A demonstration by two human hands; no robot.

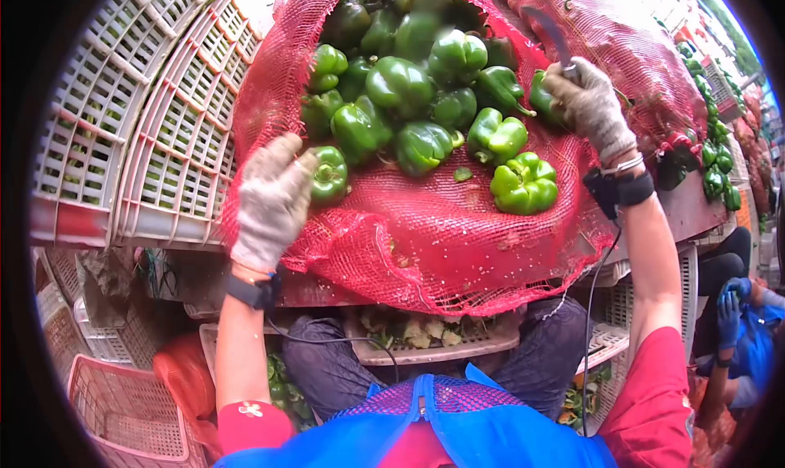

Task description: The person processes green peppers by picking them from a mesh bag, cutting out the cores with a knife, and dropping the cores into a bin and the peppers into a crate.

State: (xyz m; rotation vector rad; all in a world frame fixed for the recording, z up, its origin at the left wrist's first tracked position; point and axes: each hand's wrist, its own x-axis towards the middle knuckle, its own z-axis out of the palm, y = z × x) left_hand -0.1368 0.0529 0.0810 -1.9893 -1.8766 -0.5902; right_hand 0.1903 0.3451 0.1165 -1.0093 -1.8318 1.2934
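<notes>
A red mesh sack point(458, 264) lies opened out in front of me, heaped with green bell peppers point(399, 85). My left hand point(274, 194), in a dirty pale glove, rests at the sack's left side with fingers extended. Its fingertips reach the left edge of one bell pepper point(330, 176). The gloved right hand point(590, 108) is closed around the handle of a knife point(549, 33), whose curved blade points up and left. Right beside its fingers sits another bell pepper point(543, 98), partly hidden by the glove. Two lighter peppers point(524, 183) lie nearer me on the mesh.
White plastic crates point(176, 116) stand close on the left. A second filled mesh sack point(609, 26) lies at the upper right. Below, between my knees, is a crate point(441, 352) with pale scraps. A pink crate point(123, 411) sits lower left. Another person point(748, 321) in blue gloves is at far right.
</notes>
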